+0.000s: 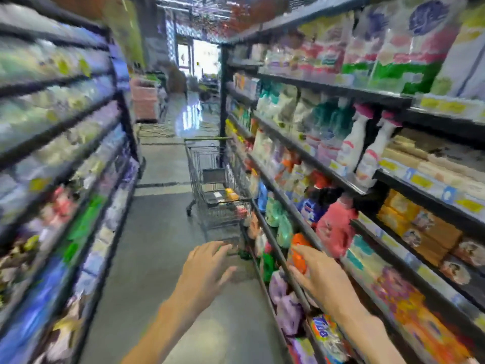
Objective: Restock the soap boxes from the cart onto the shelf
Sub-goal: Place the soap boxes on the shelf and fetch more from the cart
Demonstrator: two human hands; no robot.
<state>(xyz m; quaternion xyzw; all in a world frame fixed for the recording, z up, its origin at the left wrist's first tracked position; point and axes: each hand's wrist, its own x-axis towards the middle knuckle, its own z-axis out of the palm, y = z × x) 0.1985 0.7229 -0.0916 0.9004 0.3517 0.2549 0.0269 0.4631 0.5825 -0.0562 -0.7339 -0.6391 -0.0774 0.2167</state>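
Observation:
A wire shopping cart (210,177) stands in the aisle ahead, close against the right-hand shelf (309,156). Inside it lie a yellow box (232,194) and a dark box (214,197), blurred. Stacked yellow and tan soap boxes (420,222) fill the right shelf at mid height. My left hand (203,266) is stretched forward over the floor, fingers spread, holding nothing, short of the cart. My right hand (319,271) reaches out beside the lower shelf rail, fingers apart, empty. The whole view is smeared by motion.
Shelving runs down both sides of the narrow aisle, the left shelf (60,164) packed with blurred packets. Spray bottles (367,151) and detergent bags (336,227) line the right shelf. Grey floor (157,245) stretches toward a bright doorway (204,59).

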